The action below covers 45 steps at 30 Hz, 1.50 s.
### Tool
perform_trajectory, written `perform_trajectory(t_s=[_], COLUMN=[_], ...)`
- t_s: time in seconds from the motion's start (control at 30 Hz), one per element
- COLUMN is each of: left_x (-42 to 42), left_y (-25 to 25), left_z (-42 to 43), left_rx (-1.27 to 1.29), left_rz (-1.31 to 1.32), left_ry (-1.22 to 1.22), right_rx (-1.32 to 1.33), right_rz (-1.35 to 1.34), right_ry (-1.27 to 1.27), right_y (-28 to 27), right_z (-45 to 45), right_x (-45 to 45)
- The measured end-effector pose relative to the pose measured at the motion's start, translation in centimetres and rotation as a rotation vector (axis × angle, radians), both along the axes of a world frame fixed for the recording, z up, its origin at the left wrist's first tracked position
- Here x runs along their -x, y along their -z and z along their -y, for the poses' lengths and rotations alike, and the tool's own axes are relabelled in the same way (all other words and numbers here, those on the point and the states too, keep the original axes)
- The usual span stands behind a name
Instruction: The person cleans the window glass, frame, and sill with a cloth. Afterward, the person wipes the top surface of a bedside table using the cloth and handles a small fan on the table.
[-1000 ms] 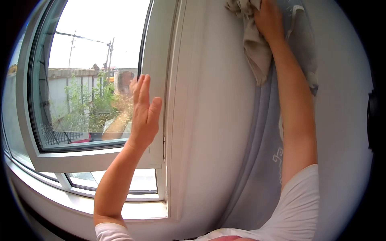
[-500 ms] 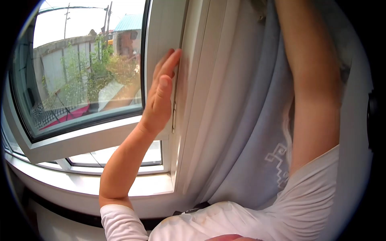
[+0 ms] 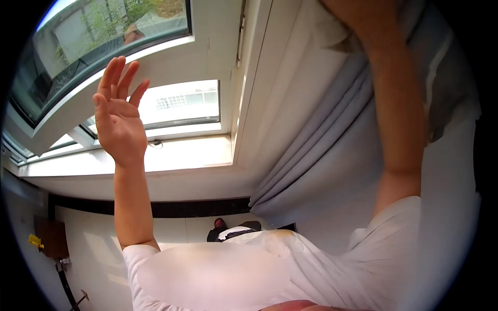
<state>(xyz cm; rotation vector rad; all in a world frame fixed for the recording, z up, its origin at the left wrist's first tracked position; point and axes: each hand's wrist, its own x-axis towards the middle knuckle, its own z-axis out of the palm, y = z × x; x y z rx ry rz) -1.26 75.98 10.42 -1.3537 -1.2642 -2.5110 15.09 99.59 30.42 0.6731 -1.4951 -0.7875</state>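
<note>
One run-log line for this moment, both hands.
left hand: open, empty, raised before window | right hand: at cloth, grip cut off by picture edge | curtain: hanging right of window

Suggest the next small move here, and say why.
Probably bring the left hand to the window sash, to steady it: that hand is open and empty in front of it, the window sash appears to stand ajar, and the right hand is up at the cloth.
</note>
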Motion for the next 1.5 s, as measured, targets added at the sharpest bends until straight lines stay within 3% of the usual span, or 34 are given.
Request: perform_trajectory(t_s=[0.13,0.3,0.43,0.6,0.77,0.8,0.87,0.9,0.97,1.2,1.33,1.5], left_x=[-2.6,-6.5,-8.2,-9.7,-10.4,-10.1,-9.1,-8.6,-7.8,0.0,8.7,20.3], left_y=[3.6,7.1,10.8,13.3,12.3,12.1,11.6,11.2,9.9,4.8,-1.1,-5.7], left_z=[5.4,9.9,11.1,13.2,17.4,18.1,19.2,19.8,20.7,24.8,27.5,28.6], left_rx=[0.043,0.176,0.267,0.326,0.302,0.311,0.309,0.297,0.282,0.261,0.135,0.053], left_rz=[0.146,0.269,0.328,0.372,0.412,0.403,0.389,0.384,0.372,0.128,0.029,0.018], left_ry=[-0.114,-0.154,-0.162,-0.227,-0.257,-0.289,-0.328,-0.333,-0.364,-0.465,-0.662,-0.738], right_rx=[0.061,0.313,0.311,0.349,0.472,0.425,0.669,0.643,0.694,0.618,0.676,0.745], right_rz=[0.144,0.415,0.773,0.857,1.043,0.984,0.874,0.844,0.515,0.206,0.090,-0.102], right_ry=[-0.086,0.005,0.056,0.058,0.075,0.067,0.003,0.002,-0.072,-0.058,0.012,0.175], right_y=[11.6,25.2,35.8,43.0,40.4,38.5,34.3,31.8,27.0,14.9,10.1,9.5], right_z=[1.0,4.2,4.4,5.1,6.7,7.0,7.8,7.9,8.1,9.4,9.4,9.7], right_x=[-0.3,-3.6,-3.4,-2.6,-3.5,-3.2,-3.2,-2.7,-1.9,1.4,5.6,10.1])
